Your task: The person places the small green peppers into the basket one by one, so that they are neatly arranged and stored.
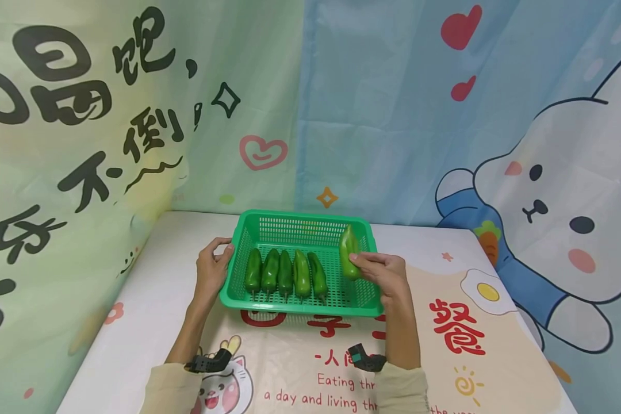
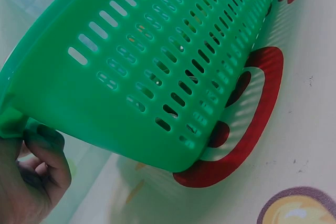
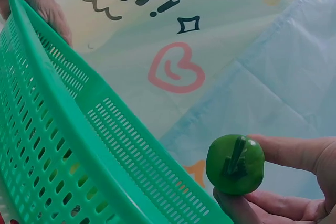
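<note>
A green plastic basket (image 1: 300,311) stands on the table, its slotted walls and floor showing in the head view. Inside, toward its left and middle, several green peppers (image 1: 286,275) lie side by side in a row, stems toward me. My left hand (image 1: 212,273) grips the basket's left rim; the left wrist view shows its curled fingers (image 2: 55,169) at the rim's corner. With thumb and fingers, my right hand (image 1: 388,277) pinches a lighter green pepper (image 1: 348,250) over the basket's right part. That pepper's stem end faces the camera in the right wrist view.
A printed mat (image 1: 300,356) with red lettering and cartoons covers the table in front of the basket. Behind stands a printed cloth backdrop (image 1: 372,144) with a rabbit on the right and black characters on the left. Both wrists wear black camera straps.
</note>
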{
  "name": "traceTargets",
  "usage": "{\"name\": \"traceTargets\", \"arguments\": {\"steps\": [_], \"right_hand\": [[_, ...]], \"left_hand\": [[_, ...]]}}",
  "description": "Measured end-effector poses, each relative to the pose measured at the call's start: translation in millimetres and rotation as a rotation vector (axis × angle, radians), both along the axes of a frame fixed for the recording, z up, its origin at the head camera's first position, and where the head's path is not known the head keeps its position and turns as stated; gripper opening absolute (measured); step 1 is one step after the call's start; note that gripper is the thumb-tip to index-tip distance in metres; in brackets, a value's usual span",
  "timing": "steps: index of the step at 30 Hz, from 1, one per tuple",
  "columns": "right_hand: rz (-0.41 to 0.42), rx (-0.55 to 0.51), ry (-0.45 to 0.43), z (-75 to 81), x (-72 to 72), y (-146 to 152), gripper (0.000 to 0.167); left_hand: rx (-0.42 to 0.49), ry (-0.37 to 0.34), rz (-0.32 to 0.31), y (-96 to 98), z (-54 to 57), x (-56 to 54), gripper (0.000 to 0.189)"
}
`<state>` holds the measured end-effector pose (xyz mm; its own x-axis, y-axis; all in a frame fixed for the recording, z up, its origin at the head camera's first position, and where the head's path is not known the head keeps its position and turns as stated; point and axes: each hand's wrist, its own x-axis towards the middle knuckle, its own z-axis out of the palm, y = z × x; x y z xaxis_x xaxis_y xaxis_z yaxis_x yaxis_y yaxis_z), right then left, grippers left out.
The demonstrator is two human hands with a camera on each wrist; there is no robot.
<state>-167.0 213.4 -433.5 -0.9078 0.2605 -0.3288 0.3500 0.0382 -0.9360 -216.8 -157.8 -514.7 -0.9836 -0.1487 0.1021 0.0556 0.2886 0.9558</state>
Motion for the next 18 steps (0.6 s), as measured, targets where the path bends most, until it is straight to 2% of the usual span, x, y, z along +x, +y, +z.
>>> {"name": "traceTargets", "arguments": {"steps": [10,18], "right_hand": [[-0.029,0.047,0.082,-5.0,-1.1,-7,0.052],[-0.043,0.079,0.105,-8.4,-3.2,-14,0.049]], "left_hand": [[-0.004,0.003,0.002,0.0,0.9,2.0,0.032],[0.004,0.002,0.000,-0.2,1.8,1.7,0.032]]}}
